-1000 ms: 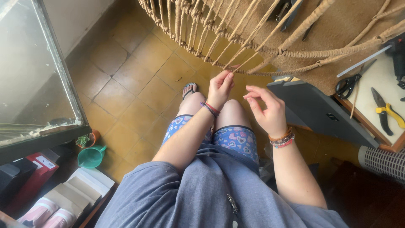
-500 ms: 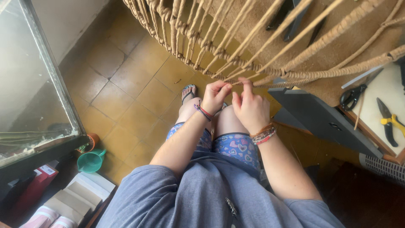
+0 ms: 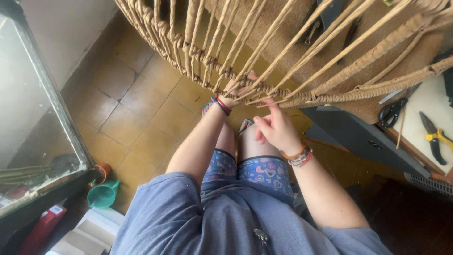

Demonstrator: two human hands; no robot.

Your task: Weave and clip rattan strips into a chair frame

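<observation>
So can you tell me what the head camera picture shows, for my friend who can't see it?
A seated person's two hands work at a woven cane frame above their knees: the left hand reaches in among the strands, and the right hand touches them just below. Underneath is a brown tiled floor, with a glass tank at left and yellow-handled pliers at right.

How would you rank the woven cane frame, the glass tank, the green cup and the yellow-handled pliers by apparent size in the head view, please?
1. Woven cane frame, held by left hand and right hand; nearest, so enlarged.
2. Glass tank.
3. Green cup.
4. Yellow-handled pliers; close to the cup, unsure.
</observation>
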